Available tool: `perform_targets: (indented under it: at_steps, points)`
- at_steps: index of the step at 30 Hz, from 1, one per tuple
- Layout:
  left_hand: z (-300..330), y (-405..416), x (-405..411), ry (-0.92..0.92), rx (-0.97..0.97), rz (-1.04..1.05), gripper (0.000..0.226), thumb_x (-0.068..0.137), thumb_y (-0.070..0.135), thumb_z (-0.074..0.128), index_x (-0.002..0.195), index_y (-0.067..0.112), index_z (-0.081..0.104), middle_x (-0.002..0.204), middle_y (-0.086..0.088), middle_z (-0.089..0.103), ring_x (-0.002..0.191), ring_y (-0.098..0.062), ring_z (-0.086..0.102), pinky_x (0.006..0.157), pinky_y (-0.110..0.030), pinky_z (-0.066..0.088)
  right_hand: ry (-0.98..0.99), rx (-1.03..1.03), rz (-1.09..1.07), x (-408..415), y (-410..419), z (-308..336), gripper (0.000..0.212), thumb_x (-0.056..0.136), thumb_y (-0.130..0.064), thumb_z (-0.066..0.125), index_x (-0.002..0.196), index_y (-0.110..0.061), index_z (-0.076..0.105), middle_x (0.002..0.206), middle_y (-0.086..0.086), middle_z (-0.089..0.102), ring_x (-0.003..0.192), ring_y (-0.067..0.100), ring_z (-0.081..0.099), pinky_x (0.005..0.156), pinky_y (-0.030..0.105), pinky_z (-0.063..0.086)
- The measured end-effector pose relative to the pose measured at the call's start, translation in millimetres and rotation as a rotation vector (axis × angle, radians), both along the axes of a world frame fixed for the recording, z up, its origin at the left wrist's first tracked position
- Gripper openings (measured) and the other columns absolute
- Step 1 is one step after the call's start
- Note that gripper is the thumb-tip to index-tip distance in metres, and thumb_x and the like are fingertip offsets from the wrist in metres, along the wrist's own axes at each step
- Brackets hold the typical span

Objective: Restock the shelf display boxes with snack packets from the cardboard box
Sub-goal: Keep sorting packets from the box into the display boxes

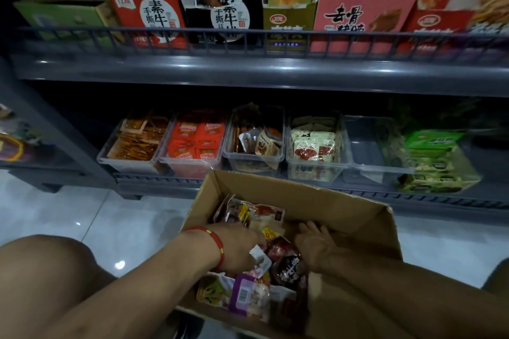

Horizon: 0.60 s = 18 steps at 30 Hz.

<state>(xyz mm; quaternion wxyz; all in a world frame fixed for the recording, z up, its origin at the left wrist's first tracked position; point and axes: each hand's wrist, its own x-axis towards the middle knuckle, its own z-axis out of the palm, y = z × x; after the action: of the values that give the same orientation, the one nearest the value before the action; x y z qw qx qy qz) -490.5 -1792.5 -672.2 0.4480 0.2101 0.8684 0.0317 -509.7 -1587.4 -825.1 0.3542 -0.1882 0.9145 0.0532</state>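
An open cardboard box (316, 198) stands on the floor in front of the shelf, filled with mixed snack packets (248, 294). Both hands are inside it. My left hand (237, 245), with a red cord on the wrist, lies on the pile and its fingers curl round a small white packet (260, 257). My right hand (314, 248) rests with spread fingers on the packets beside a dark red packet (289, 267). On the lower shelf stand several clear display boxes (319, 170) with packets; the one to the right (366, 146) looks bare.
The upper shelf (248, 69) carries tall red, black, green and pink cartons of snacks behind a grey rail. A green carton (438, 165) lies at the lower shelf's right. White glossy floor tiles (110, 223) surround the box. My knees show at the lower corners.
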Motion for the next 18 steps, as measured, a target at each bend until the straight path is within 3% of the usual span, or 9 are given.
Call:
perform_targets:
  at_steps: [3, 5, 6, 10, 13, 16, 18]
  points:
    - [-2, -3, -5, 0.104, 0.011, 0.063, 0.032, 0.101, 0.030, 0.052, 0.134, 0.025, 0.052, 0.128, -0.010, 0.063, 0.114, -0.030, 0.060, 0.093, -0.038, 0.051, 0.007, -0.167, -0.085, -13, 6, 19, 0.062, 0.085, -0.046, 0.075, 0.137, -0.021, 0.052, 0.144, 0.006, 0.054, 0.134, 0.027, 0.048, 0.114, 0.041, 0.034]
    - [-1, -5, -9, 0.176, 0.049, 0.151, 0.010, 0.099, 0.033, 0.053, 0.108, 0.029, 0.057, 0.118, -0.007, 0.067, 0.104, -0.025, 0.063, 0.090, -0.034, 0.052, 0.014, -0.279, -0.122, -18, 8, 44, 0.056, 0.089, -0.043, 0.073, 0.137, -0.021, 0.053, 0.136, 0.004, 0.061, 0.124, 0.027, 0.057, 0.104, 0.035, 0.044]
    - [1, -6, -12, 0.203, 0.071, 0.201, 0.011, 0.098, 0.035, 0.055, 0.106, 0.028, 0.057, 0.119, -0.006, 0.068, 0.104, -0.023, 0.064, 0.089, -0.031, 0.052, 0.025, -0.317, -0.126, -20, 10, 60, 0.053, 0.092, -0.041, 0.071, 0.138, -0.022, 0.053, 0.134, 0.001, 0.061, 0.122, 0.025, 0.057, 0.101, 0.034, 0.045]
    - [13, -9, -25, 0.268, 0.201, 0.435, 0.062, 0.088, 0.034, 0.074, 0.140, 0.018, 0.044, 0.130, -0.004, 0.063, 0.118, -0.022, 0.060, 0.096, -0.025, 0.046, -0.055, -0.608, -0.322, -23, 28, 118, 0.039, 0.092, -0.031, 0.074, 0.128, -0.028, 0.062, 0.122, -0.008, 0.070, 0.110, 0.012, 0.067, 0.092, 0.030, 0.056]
    - [11, -10, -28, 0.115, 0.424, 0.736, 0.056, 0.083, 0.030, 0.083, 0.127, 0.018, 0.051, 0.112, 0.005, 0.069, 0.105, -0.014, 0.064, 0.101, -0.033, 0.050, -0.239, -0.886, -0.574, -16, 46, 149, 0.028, 0.093, -0.018, 0.074, 0.120, -0.016, 0.068, 0.110, 0.001, 0.077, 0.100, 0.012, 0.073, 0.085, 0.033, 0.061]
    - [14, -4, -24, -0.133, 0.779, 1.034, 0.034, 0.090, 0.013, 0.077, 0.121, 0.016, 0.065, 0.112, -0.004, 0.077, 0.109, -0.025, 0.071, 0.101, -0.050, 0.055, -0.352, -1.023, -0.697, -5, 54, 172, 0.026, 0.094, -0.016, 0.071, 0.117, -0.004, 0.067, 0.098, 0.005, 0.079, 0.080, 0.011, 0.074, 0.066, 0.026, 0.059]
    - [20, 1, -24, -0.225, 0.902, 1.103, 0.031, 0.095, 0.006, 0.068, 0.125, 0.012, 0.063, 0.116, -0.010, 0.076, 0.111, -0.030, 0.071, 0.098, -0.055, 0.056, -0.360, -1.034, -0.716, -1, 57, 177, 0.030, 0.093, -0.020, 0.072, 0.117, -0.003, 0.067, 0.100, 0.007, 0.079, 0.087, 0.018, 0.075, 0.074, 0.034, 0.060]
